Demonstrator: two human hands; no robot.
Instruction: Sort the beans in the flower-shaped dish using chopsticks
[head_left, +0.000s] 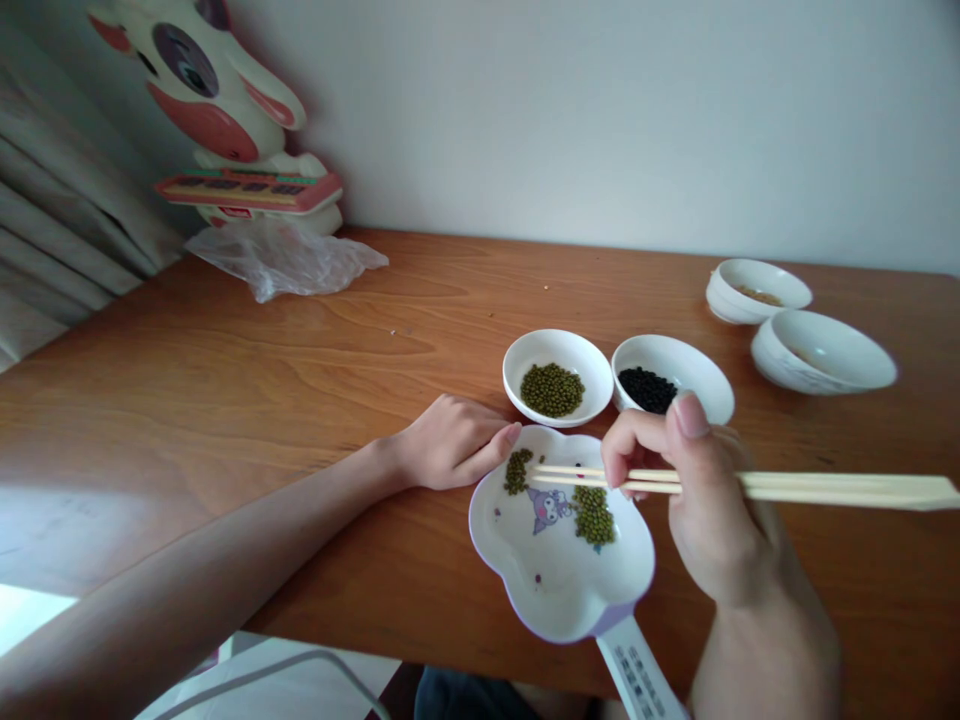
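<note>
A pair of wooden chopsticks (840, 489) is held in my right hand (705, 490), their tips together over a white flower-shaped dish (555, 600) with a purple rim and a handle. Two small piles of green beans lie in the dish, one at its upper left (517, 471) and one right of the middle (594, 515). My left hand (459, 442) rests on the table with its fingers curled and its thumb against the dish's upper left rim. Whether anything is under its fingers is hidden. The chopstick tips are beside the upper left pile.
Behind the dish stand a bowl of green beans (557, 345) and a bowl of black beans (697, 375). Two more white bowls (727, 300) (817, 375) are at the right. A plastic bag (289, 262) and a cow-shaped toy keyboard (247, 190) are at the back left.
</note>
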